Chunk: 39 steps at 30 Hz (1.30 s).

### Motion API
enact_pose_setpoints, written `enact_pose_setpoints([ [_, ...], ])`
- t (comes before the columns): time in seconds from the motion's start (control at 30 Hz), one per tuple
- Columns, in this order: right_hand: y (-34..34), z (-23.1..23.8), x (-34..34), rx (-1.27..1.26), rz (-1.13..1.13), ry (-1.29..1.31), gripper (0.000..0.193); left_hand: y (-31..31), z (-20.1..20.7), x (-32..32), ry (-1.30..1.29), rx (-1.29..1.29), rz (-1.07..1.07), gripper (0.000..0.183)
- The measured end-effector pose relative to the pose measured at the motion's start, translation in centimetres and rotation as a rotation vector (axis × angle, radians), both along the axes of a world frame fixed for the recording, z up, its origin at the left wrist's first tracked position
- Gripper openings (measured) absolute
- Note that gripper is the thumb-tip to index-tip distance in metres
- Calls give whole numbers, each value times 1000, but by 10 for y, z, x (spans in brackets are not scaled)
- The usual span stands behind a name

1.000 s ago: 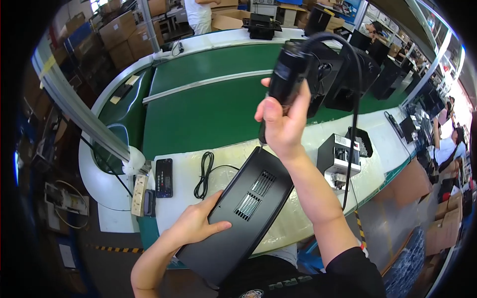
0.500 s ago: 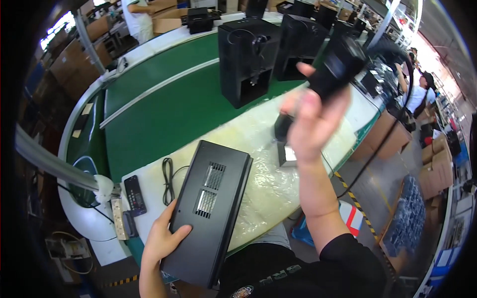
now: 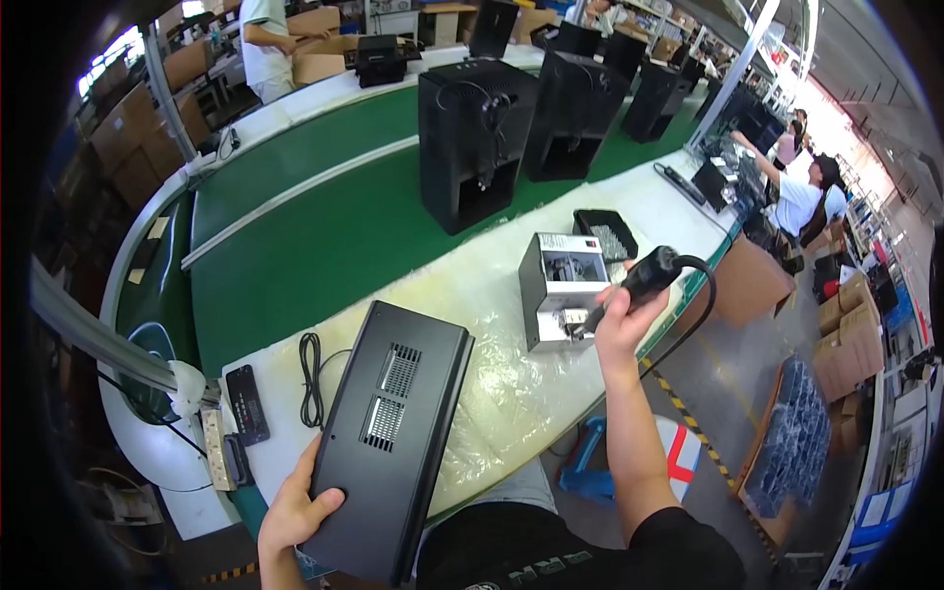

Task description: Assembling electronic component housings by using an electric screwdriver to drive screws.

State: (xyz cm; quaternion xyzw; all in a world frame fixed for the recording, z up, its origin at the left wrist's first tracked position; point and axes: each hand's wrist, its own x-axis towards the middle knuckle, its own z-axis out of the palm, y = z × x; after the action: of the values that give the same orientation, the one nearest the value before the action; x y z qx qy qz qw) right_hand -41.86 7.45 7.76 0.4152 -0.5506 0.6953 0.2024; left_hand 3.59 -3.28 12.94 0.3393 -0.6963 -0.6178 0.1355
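A flat black metal casing [image 3: 388, 492] with two vent grilles lies tilted along the near edge of the padded bench. My left hand [image 3: 298, 503] grips its lower left side, thumb on top and the other fingers hidden along the edge. My right hand [image 3: 629, 324] is closed around a black corded electric screwdriver [image 3: 647, 278]. Its tip points down to the left at the front of a grey screw feeder [image 3: 562, 285]; whether it touches a screw cannot be made out. Behind the feeder stands a black tray [image 3: 605, 236] full of small screws.
Tall black cabinets [image 3: 472, 138] stand on the green conveyor [image 3: 295, 246]. A coiled black cable [image 3: 311, 379], a remote control [image 3: 247, 403] and a power strip [image 3: 218, 447] lie left of the casing. Co-workers [image 3: 801, 197] are at the far right and far left.
My right hand has come down and nearer with the screwdriver, bringing its tip to the screw feeder. The left hand keeps its hold; the whole view has shifted slightly.
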Motion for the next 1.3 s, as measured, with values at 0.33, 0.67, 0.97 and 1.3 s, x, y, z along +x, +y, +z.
enact_pose_setpoints([
  [0.33, -22, 155, 183, -205, 205, -126, 67, -5, 13, 1, -86, -92, -87, 74],
  [0.67, -89, 151, 272, 44, 736, 40, 74, -4, -6, 12, 36, -181, -93, 75],
  [0.97, -99, 144, 277, 101, 816, 65, 71, -7, -4, 12, 14, -211, -117, 74],
  [1.3, -99, 140, 269, 75, 818, 47, 72, -7, -4, 9, -1, -236, -119, 74],
])
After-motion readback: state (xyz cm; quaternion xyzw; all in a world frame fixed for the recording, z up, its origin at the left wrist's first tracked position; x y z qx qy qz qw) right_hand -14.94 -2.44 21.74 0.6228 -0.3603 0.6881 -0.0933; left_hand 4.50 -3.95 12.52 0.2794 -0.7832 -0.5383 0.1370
